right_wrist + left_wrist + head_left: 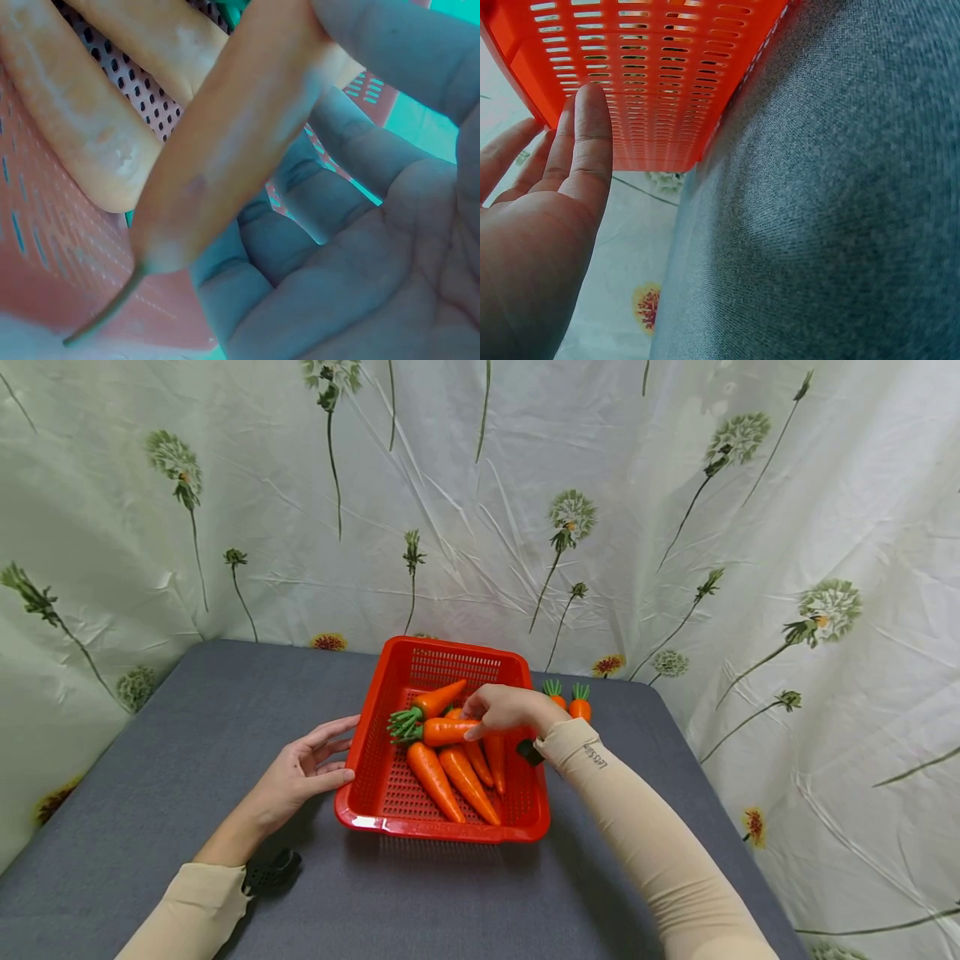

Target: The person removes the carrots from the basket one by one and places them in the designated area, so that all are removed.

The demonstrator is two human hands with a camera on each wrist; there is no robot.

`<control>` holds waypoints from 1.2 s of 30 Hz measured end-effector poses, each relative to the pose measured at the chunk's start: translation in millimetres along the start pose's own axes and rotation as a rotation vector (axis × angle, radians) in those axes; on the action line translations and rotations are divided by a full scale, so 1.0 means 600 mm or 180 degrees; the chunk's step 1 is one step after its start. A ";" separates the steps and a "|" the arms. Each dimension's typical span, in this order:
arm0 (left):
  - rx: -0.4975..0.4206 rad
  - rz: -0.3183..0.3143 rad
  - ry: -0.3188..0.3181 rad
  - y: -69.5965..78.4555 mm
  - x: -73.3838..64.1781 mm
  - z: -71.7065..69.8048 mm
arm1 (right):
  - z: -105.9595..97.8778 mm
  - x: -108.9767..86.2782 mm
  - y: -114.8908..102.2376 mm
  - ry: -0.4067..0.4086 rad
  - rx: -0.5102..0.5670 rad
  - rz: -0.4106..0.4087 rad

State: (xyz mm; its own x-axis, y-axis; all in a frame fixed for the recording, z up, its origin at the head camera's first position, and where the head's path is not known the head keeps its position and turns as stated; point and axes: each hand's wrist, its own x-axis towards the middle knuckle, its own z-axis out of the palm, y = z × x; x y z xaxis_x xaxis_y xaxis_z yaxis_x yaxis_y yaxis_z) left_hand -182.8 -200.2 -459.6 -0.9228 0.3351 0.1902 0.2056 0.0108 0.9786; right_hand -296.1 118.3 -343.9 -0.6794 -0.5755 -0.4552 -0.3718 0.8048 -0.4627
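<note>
A red plastic basket (442, 831) with slotted sides holds several orange carrots (437, 781), some with green tops. My right hand (506, 708) reaches over its right side and pinches one carrot (447, 732) between thumb and fingers. The green top of this carrot points left in the head view. Up close in the right wrist view, the held carrot (217, 142) has a thin stem-like end, and its colours look washed out. My left hand (303, 768) touches the basket's left side with fairly straight fingers; the left wrist view shows fingertips (592, 105) near the slotted wall.
Two more carrots (580, 706) with green tops lie right of the basket, partly hidden behind my right arm. The basket stands on a grey cloth-covered table (292, 693). A white curtain (465, 510) with a dandelion print hangs behind the table and along its sides.
</note>
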 end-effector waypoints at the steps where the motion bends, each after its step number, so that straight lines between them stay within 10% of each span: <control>1: -0.0011 0.0009 -0.0002 0.000 0.000 0.000 | -0.001 -0.001 0.001 -0.0016 0.0012 0.0002; 36: -0.0079 0.0064 -0.0033 -0.003 0.001 -0.001 | -0.022 -0.020 0.002 -0.0235 0.0063 -0.0037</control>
State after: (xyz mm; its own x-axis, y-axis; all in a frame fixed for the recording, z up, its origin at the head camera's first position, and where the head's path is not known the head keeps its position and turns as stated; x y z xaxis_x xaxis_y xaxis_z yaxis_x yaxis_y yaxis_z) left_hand -183.9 -200.5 -461.4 -0.9151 0.3447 0.2092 0.2158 -0.0195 0.9762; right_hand -296.7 128.1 -329.2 -0.6265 -0.5944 -0.5042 -0.3663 0.7955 -0.4827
